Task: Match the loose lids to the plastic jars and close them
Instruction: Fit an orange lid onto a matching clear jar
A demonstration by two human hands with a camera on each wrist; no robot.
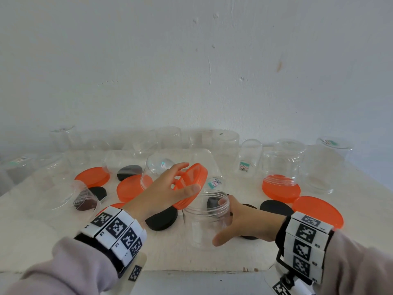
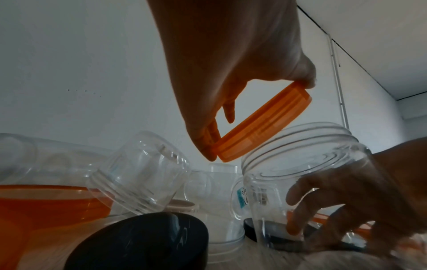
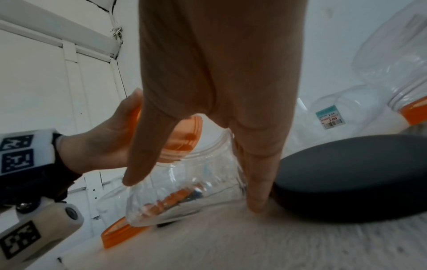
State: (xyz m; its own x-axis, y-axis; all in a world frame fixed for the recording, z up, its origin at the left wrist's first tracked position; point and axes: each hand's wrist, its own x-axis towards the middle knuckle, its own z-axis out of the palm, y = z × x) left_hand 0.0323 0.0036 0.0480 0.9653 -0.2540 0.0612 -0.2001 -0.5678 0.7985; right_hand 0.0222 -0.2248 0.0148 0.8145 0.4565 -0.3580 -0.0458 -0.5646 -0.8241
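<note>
A small clear jar (image 1: 205, 220) stands upright on the white table, mouth open. My right hand (image 1: 220, 222) grips its side, thumb in front and fingers behind. My left hand (image 1: 186, 178) holds an orange lid (image 1: 192, 182) by its rim, tilted, with its lower edge just over the jar's left rim. In the left wrist view the orange lid (image 2: 261, 127) hangs slanted beside the threaded neck of the jar (image 2: 300, 160). In the right wrist view, thumb and fingers straddle the jar (image 3: 196, 175), with the orange lid (image 3: 184, 135) above it.
Loose orange lids (image 1: 92, 176) (image 1: 318, 210) and black lids (image 1: 162, 218) (image 1: 275, 207) lie around the jar. Several clear jars stand upside down along the back, one (image 1: 280, 165) on an orange lid. A jar (image 1: 61, 188) lies on its side at left. The table's front edge (image 1: 191, 270) is close.
</note>
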